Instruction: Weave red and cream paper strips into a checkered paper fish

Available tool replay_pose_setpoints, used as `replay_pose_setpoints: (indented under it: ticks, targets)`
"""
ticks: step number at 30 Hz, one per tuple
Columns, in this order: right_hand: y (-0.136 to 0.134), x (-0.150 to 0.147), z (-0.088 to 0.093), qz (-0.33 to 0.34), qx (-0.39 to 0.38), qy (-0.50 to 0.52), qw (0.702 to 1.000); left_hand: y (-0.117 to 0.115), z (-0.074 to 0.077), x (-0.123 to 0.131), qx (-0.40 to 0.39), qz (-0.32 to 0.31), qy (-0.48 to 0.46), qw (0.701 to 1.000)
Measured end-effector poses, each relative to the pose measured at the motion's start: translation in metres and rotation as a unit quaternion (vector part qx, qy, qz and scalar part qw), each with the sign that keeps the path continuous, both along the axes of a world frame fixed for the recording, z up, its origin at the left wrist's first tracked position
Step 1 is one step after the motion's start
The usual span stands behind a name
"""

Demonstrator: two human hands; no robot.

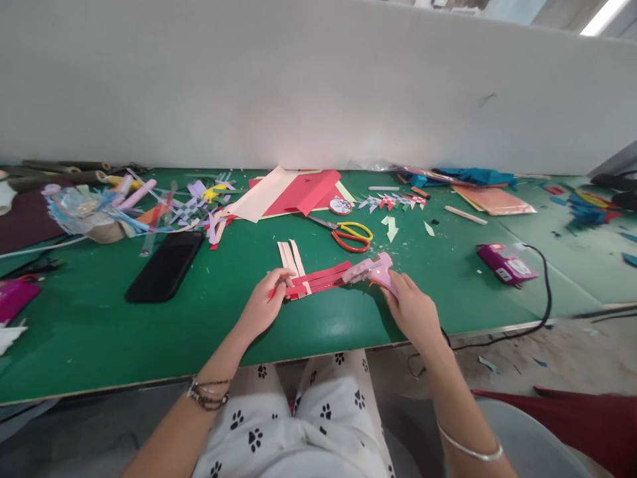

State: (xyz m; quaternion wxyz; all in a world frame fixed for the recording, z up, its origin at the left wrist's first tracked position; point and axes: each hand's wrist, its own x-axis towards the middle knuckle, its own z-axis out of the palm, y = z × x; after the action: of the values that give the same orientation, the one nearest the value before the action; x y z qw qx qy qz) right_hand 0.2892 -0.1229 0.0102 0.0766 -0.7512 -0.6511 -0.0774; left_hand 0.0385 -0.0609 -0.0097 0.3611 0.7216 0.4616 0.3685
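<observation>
Left hand pinches the paper strips; right hand has its grip closed round the glue gun. Few strips look woven, ends loose.

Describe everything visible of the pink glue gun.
The pink glue gun looks like small, glossy plastic, its nozzle pointing left. It is held low and nearly level over the green table, tip at the right end of the red paper strips. The right hand grips its handle, hiding most of it.
</observation>
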Motion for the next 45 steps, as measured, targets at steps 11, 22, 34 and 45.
replay_pose_setpoints:
  ticks: [11, 22, 34, 45]
  targets:
    - [-0.002, 0.008, 0.005, -0.024, 0.007, -0.027, 0.999, -0.001, 0.001, 0.0, 0.008, -0.001, 0.006, 1.0]
    - [-0.004, 0.015, 0.013, -0.048, 0.002, -0.041, 0.998, -0.001, 0.003, 0.001, 0.006, -0.001, 0.019, 1.0]
    - [-0.007, 0.027, 0.009, -0.064, 0.035, -0.024, 0.997, -0.001, 0.001, 0.0, 0.006, 0.002, 0.024, 1.0]
    - [0.009, 0.043, 0.014, -0.198, 0.091, 0.078, 0.973, -0.001, 0.003, 0.001, 0.003, 0.0, 0.009, 1.0]
